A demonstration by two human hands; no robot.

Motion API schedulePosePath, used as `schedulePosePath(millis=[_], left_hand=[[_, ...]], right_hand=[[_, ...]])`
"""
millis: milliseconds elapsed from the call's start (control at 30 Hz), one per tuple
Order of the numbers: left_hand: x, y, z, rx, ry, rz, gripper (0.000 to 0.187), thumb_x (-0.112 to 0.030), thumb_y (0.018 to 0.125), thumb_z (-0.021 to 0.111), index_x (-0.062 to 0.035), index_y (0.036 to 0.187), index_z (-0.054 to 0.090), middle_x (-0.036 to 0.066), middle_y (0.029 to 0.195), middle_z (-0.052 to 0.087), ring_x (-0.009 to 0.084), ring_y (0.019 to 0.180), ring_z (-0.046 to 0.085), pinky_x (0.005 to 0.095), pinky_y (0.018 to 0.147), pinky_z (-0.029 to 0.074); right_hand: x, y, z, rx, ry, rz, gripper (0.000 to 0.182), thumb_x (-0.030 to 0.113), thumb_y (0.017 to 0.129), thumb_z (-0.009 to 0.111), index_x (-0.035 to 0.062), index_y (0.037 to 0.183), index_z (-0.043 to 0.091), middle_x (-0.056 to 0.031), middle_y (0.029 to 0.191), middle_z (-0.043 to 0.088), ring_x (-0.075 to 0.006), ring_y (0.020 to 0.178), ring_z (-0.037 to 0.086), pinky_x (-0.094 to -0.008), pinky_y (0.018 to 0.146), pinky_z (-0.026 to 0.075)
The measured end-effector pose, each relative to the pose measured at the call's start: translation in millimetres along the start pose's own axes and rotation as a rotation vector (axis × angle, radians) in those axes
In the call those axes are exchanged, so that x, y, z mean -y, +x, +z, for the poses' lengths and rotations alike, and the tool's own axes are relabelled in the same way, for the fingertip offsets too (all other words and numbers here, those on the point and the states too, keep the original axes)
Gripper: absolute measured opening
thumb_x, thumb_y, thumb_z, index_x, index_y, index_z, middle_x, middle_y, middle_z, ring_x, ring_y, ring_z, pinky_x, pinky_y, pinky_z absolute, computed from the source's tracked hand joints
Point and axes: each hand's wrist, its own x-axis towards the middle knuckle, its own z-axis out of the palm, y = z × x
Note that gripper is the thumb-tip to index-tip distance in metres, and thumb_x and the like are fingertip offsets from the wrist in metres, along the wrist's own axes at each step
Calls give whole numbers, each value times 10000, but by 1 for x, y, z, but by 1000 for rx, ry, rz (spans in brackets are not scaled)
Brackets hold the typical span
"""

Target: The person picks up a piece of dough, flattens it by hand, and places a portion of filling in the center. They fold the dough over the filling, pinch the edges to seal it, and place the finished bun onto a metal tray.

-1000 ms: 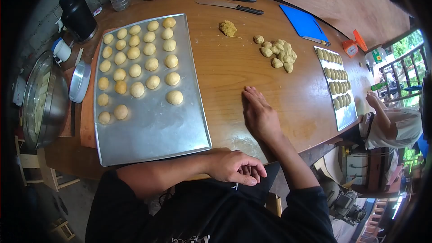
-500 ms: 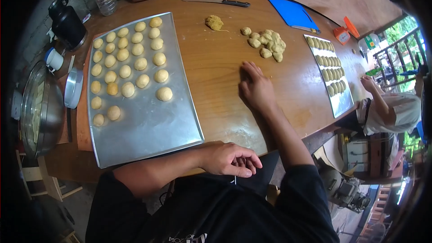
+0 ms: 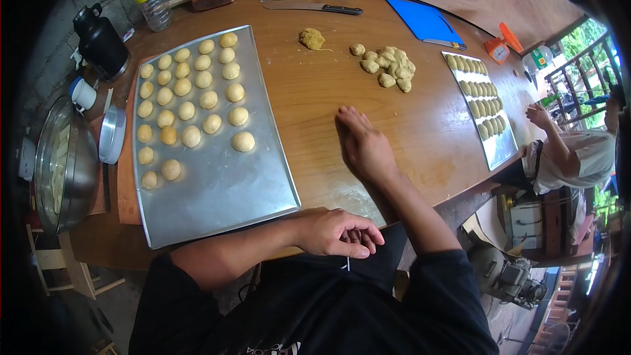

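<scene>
My right hand [image 3: 368, 148] lies palm down on the wooden table, its fingers stretched out; whatever may be under the palm is hidden. Loosely curled at the table's front edge, my left hand [image 3: 340, 233] holds nothing that I can see, with its forearm along the tray's near edge. To the left is a metal baking tray [image 3: 217, 204] bearing rows of round dough balls [image 3: 190, 136]. Beyond my right hand sits a heap of dough pieces [image 3: 397, 66], and left of that a brownish-yellow lump [image 3: 312, 39] of filling or dough.
Two knives [image 3: 322, 8] and a blue board [image 3: 424, 21] lie at the back. A second tray [image 3: 501, 152] of shaped pieces is at right, near an orange scale [image 3: 498, 51] and another person [image 3: 568, 158]. A metal bowl [image 3: 79, 184], black jug [image 3: 102, 46] and bottle [image 3: 151, 3] stand left.
My right hand has slid a little toward me and to the left, still palm down. My left hand stays in place. The other person's hand has risen slightly.
</scene>
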Motion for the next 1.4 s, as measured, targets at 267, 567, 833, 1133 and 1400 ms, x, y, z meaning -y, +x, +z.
schedulePosePath(millis=[267,567,833,1133,1400], left_hand=[[0,0,0,17,-21,-1,434,-314,1053,718,-61,1403,676,63,1204,785,148,1066,732,311,938,567],[1,1,1,29,-12,-3,420,-297,1055,714,-61,1401,680,60,1212,784,136,1060,727,312,938,567],[-19,1,13,-258,267,39,387,-216,1025,751,-46,1368,695,61,1197,789,131,1041,737,324,931,579],[-29,70,-35,-737,1260,-94,672,-166,973,726,-53,1591,489,171,1581,559,399,1420,546,500,1209,442],[-33,57,-28,-642,1202,-17,519,-118,989,699,-20,1491,607,191,1539,612,366,1352,620,471,1145,494]], right_hand=[[-9,19,1,-15,-8,80,327,38,981,591,-6,1295,672,-255,1410,683,-437,1363,619,-505,1232,456],[-22,4,-4,-82,-49,38,257,94,1031,599,-10,1233,718,-248,1390,701,-404,1366,636,-495,1198,489],[-75,49,-79,-226,795,361,287,253,1090,622,6,1104,767,-72,968,807,-129,882,747,-295,785,585],[-116,45,-65,-449,787,317,303,248,1094,657,-31,1088,775,-82,831,793,-113,734,721,-267,670,553],[-102,45,-74,-467,618,295,289,295,1060,680,26,1051,786,-92,794,792,-176,721,761,-334,711,593]])
